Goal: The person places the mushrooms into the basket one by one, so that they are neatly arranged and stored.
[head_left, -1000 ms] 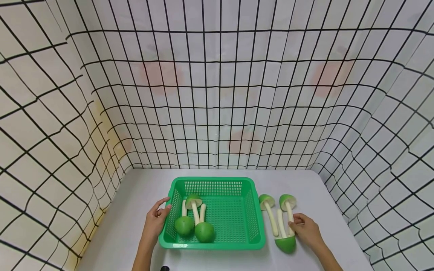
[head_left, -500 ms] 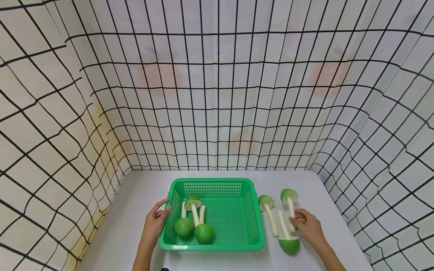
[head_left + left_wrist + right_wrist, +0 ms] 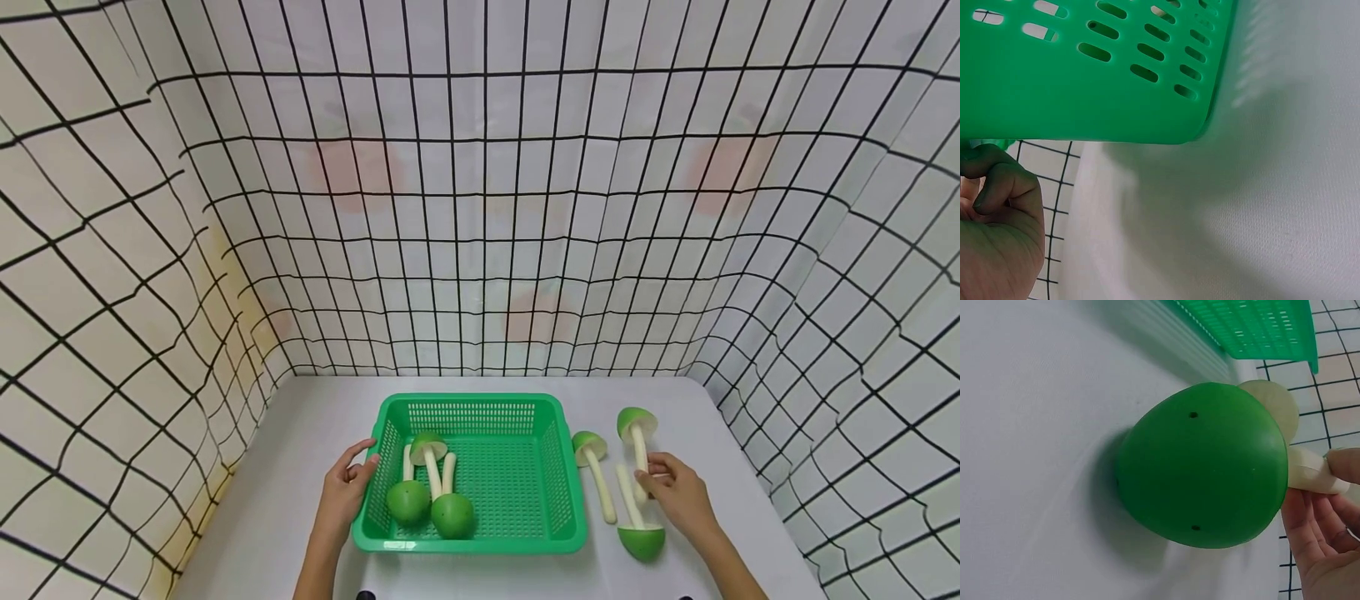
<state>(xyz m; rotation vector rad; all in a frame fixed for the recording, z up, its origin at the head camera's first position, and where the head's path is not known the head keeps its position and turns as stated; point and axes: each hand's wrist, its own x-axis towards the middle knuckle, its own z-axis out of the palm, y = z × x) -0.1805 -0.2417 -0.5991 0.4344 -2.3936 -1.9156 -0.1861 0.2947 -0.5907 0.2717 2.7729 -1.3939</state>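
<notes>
My left hand (image 3: 347,487) holds the left rim of a green plastic basket (image 3: 517,477), thumb and index finger at the edge; in the left wrist view its curled fingers (image 3: 1007,187) are beside the wall. My right hand (image 3: 678,493) pinches the pale stem of a green-capped toy mushroom (image 3: 637,425), its cap pointing away from me. In front of that lies another mushroom (image 3: 642,543), cap toward me, which looms large in the right wrist view. A further mushroom (image 3: 600,483) rests beside the basket's right wall. The held stem (image 3: 1310,472) shows between thumb and fingers.
Inside the basket, at its left side, lie three more mushrooms (image 3: 452,515) with green caps. A white table (image 3: 315,408) carries everything. Black wire grid (image 3: 480,250) over pale sheeting stands behind and at both sides. A small black object (image 3: 365,595) shows at the bottom edge.
My right hand has moved the pinched mushroom away from me, apart from the cap-near one, which has shifted slightly right. The left hand and basket stay put.
</notes>
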